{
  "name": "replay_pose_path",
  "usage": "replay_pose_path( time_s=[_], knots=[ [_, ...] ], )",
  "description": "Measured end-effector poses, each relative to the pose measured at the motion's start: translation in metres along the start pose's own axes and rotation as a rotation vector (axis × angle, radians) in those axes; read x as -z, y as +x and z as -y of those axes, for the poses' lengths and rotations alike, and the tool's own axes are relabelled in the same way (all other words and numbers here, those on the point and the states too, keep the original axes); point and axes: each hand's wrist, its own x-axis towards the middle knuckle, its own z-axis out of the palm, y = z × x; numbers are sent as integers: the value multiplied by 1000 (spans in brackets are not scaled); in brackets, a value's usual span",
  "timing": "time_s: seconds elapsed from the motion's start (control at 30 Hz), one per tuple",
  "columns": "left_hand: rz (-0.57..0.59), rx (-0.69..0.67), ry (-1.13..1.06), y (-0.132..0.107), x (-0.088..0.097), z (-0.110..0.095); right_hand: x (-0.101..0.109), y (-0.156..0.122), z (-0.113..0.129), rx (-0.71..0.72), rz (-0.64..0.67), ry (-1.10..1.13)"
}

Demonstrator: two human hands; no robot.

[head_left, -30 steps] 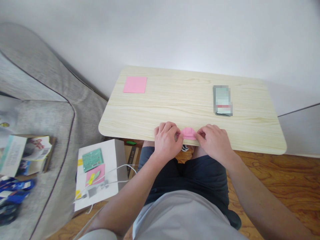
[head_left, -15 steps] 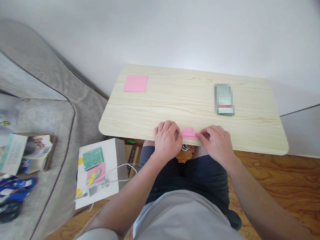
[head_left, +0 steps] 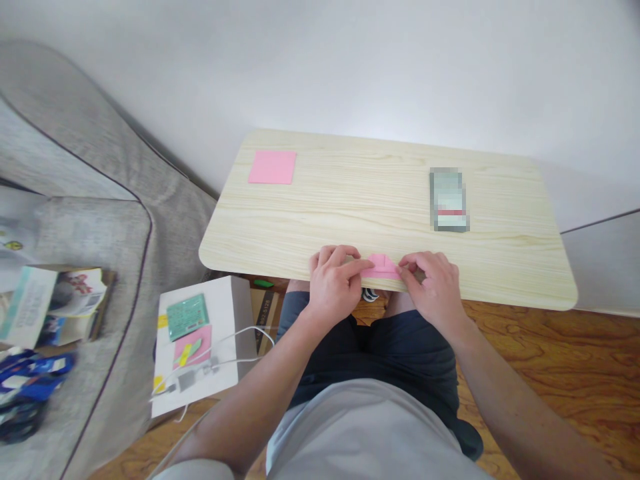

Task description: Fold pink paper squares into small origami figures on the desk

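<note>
A small piece of pink paper [head_left: 383,265], folded with a flat band along its lower edge and a raised, creased top, lies at the near edge of the light wooden table [head_left: 350,180]. My left hand [head_left: 334,277] has its index finger laid on the paper's left end, with the thumb close below and the other fingers curled. At the right corner, my right hand [head_left: 431,280] pinches the paper between thumb and fingertips. Parts of both ends are hidden under the fingers.
A flat pink square of paper [head_left: 273,167] lies at the table's back left. A phone-like, pixelated object [head_left: 449,200] rests at the right. Left of the table stands a white box [head_left: 220,300] bearing a green packet [head_left: 187,317] and cables, beside a grey sofa [head_left: 110,220].
My left index finger has stretched out onto the paper's left end, where the thumb was at the edge before. My right hand has barely moved, still at the right corner.
</note>
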Motion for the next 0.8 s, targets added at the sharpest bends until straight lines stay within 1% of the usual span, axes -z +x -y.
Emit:
replay_pose_path(
  time_s=[0.13, 0.27, 0.43, 0.63, 0.8],
  knots=[
    [46, -105, -4, -3, -3, 2, -6, -7, 3, 93, -86, -29],
    [54, -153, 21, -5, -8, 2, -15, -12, 7, 182, -145, -81],
    [18, -166, 40, -6, -11, 3, -17, -20, 14, 168, -158, -130],
    [0, -173, 44, -7, -12, 2, -14, -35, 27, 121, -120, -172],
    [-29, -185, 51, -11, -11, 3, -15, -45, 24, 153, -94, -191]
  ],
)
